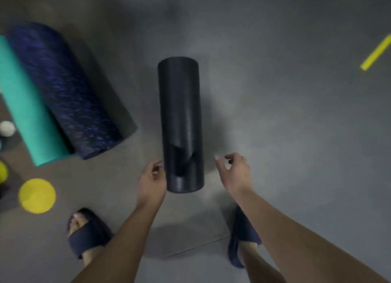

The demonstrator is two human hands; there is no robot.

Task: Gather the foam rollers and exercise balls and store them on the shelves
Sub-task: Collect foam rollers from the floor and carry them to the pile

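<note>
While both hands flank it, nothing is gripped yet. Far left on the floor: teal roller [27,105] touching the speckled blue roller [63,88], yellow ball [37,195] near them. Centre: black roller [181,124] lying lengthwise away from the person. Left hand [151,182] half-curled, empty, just beside the near end, maybe brushing it. Right hand [234,172] open, fingers curled, empty, clearly apart. Best move, I'd say: close both palms on opposite sides, squeeze evenly, lift level. Foam is light but bulky.
</note>
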